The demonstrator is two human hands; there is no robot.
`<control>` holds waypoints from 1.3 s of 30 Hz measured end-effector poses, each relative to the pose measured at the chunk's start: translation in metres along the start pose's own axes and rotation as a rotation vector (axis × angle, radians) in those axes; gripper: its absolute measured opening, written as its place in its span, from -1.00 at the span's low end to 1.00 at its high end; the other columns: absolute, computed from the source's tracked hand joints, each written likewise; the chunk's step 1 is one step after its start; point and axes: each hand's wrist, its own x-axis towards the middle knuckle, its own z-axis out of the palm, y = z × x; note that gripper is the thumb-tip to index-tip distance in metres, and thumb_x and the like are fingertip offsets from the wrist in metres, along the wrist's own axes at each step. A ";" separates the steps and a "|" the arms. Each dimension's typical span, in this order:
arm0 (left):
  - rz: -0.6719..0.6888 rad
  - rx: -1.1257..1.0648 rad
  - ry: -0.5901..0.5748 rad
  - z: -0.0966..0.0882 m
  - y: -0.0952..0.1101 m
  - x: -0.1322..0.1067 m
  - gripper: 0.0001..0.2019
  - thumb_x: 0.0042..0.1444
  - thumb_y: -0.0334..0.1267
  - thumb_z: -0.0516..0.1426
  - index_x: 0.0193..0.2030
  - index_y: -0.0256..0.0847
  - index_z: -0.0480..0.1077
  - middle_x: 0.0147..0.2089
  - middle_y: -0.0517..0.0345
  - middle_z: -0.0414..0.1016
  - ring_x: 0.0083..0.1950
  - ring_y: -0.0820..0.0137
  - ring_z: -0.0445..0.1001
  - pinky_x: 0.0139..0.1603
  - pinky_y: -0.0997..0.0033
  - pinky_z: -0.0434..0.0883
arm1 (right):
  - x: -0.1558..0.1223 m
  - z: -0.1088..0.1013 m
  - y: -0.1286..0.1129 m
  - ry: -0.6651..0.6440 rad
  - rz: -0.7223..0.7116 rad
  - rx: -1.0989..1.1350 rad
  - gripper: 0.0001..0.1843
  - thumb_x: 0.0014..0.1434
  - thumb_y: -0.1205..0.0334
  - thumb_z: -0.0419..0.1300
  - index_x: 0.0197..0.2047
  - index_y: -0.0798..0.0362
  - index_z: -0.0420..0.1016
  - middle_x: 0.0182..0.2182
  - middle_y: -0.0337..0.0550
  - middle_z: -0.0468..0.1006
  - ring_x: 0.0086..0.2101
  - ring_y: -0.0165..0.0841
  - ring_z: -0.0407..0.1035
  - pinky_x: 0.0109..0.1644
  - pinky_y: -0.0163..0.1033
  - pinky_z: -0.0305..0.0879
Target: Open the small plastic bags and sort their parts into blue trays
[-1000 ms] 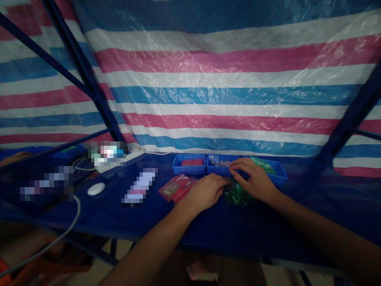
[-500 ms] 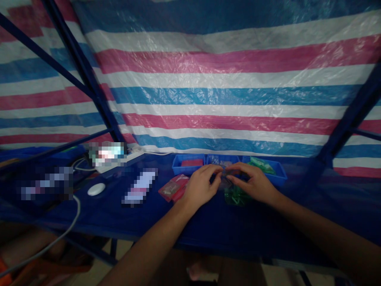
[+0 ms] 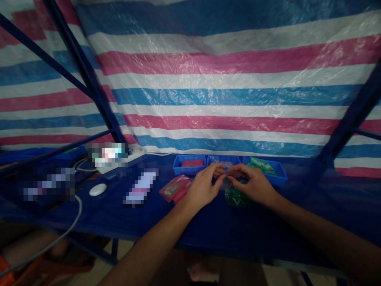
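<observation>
My left hand [image 3: 203, 186] and my right hand [image 3: 255, 183] meet over the blue table, fingertips pinched together on a small clear plastic bag [image 3: 227, 178] held between them. Green plastic bags [image 3: 235, 196] lie on the table just under my right hand. Red plastic bags [image 3: 174, 188] lie to the left of my left hand. Behind the hands stand three blue trays in a row: the left tray [image 3: 189, 165] holds red pieces, the middle tray [image 3: 224, 159] clear ones, the right tray [image 3: 269, 169] green ones.
A white mouse [image 3: 97, 189] with a grey cable [image 3: 56, 238] sits at the left. A white power strip [image 3: 132, 155] lies at the back left. Dark blue frame bars [image 3: 86, 75] rise on both sides before a striped tarpaulin [image 3: 226, 87].
My left hand rose from the table by the green bags and joined my right hand; both now pinch the small clear bag, slightly higher and nearer the trays.
</observation>
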 end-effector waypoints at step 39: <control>-0.050 -0.088 -0.059 0.000 0.001 0.000 -0.58 0.22 -0.37 0.25 0.21 -0.13 0.37 -0.15 0.19 0.68 -0.15 0.36 0.66 -0.05 0.35 0.56 | -0.004 0.010 0.002 -0.004 0.083 0.263 -0.67 0.29 0.09 0.34 0.06 -0.04 0.46 -0.14 -0.10 0.63 -0.16 -0.24 0.60 0.00 -0.07 0.57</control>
